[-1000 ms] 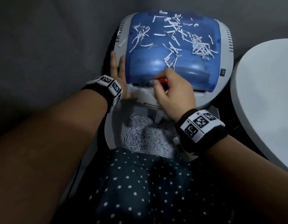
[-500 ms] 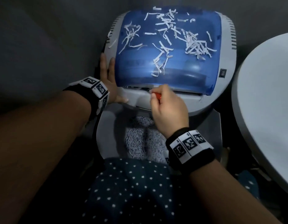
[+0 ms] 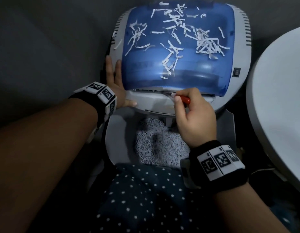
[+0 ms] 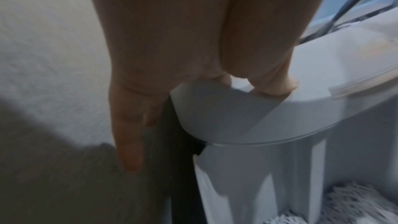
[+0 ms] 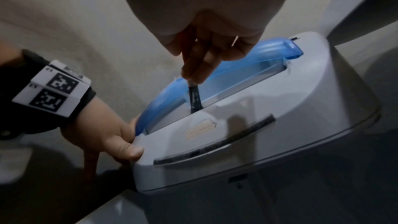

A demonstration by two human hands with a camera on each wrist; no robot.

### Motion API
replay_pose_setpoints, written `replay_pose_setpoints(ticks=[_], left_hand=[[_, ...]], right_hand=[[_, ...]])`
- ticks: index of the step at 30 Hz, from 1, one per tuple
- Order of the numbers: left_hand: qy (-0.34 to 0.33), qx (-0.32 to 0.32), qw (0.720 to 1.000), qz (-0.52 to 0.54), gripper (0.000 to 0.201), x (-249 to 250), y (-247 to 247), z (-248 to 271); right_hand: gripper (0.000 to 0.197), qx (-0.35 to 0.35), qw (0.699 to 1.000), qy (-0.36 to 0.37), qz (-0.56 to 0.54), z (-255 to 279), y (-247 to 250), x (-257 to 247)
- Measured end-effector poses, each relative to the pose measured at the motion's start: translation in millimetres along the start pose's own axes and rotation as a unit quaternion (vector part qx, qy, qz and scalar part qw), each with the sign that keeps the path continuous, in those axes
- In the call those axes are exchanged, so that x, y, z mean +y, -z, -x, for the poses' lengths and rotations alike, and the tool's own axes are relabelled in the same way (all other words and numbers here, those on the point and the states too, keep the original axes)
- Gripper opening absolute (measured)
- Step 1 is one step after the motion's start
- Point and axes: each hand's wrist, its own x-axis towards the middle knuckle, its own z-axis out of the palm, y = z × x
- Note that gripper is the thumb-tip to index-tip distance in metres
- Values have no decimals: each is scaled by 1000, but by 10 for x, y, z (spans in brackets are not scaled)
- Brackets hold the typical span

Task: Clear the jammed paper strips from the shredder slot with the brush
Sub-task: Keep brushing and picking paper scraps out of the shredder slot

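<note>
blue lid point(image 3: 179, 64) over slot, wall left

Head view: from above, facing down onto the shredder point(image 3: 179, 52). Wrist views: close, low (left at its corner, right toward the slot point(image 5: 215, 103)). All share the shredder.

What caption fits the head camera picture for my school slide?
Right hand pokes a red-handled brush into the shredder slot while the left hand steadies it.

Dim light fills the scene. A plain grey wall point(image 3: 44, 39) takes up the upper left of the frame. At the right edge curves a pale round tabletop point(image 3: 280, 106), smooth and bare-looking.
</note>
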Motion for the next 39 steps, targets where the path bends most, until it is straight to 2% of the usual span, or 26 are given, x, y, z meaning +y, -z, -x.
replay_pose_setpoints(ticks=[3,6,9,14,15,19,20,24,29,33,34,37,39], left_hand=[[13,-2,999,32,140,23,-5,33],[15,-5,999,35,140,47,25,67],[17,-9,999,31,140,79,37,74],[30,-9,999,39,142,100,19,69],[28,-7,998,52,143,89,11,64],[16,8,989,150,138,107,12,105],[11,16,984,178,134,112,11,116],[-11,69,968,241,120,71,-41,91],[-33,106,953,282,116,7,-156,83],[-49,129,931,339,116,-51,-214,51],[-53,135,925,350,117,-50,-225,41],[-51,147,922,354,113,-26,-215,22],[-48,154,922,352,109,-5,-199,3]], right_hand=[[14,7,1000,-5,-2,-10,29,-20],[4,64,998,-26,-6,-51,99,-59],[4,118,992,-53,-11,-80,200,-36],[11,138,985,-105,-6,-120,190,90],[14,125,987,-102,-6,-113,128,92],[18,-33,995,-86,-45,8,-175,-49],[16,-38,995,-82,-41,23,-180,-73],[13,57,993,-101,-22,-37,-81,39],[13,-54,992,-96,-65,61,-291,-73],[8,43,993,-100,-44,-25,-201,-12],[8,46,993,-101,-48,-34,-205,-2],[8,-6,993,-102,-54,-13,-268,-74],[10,1,993,-103,-53,-33,-246,-81]])
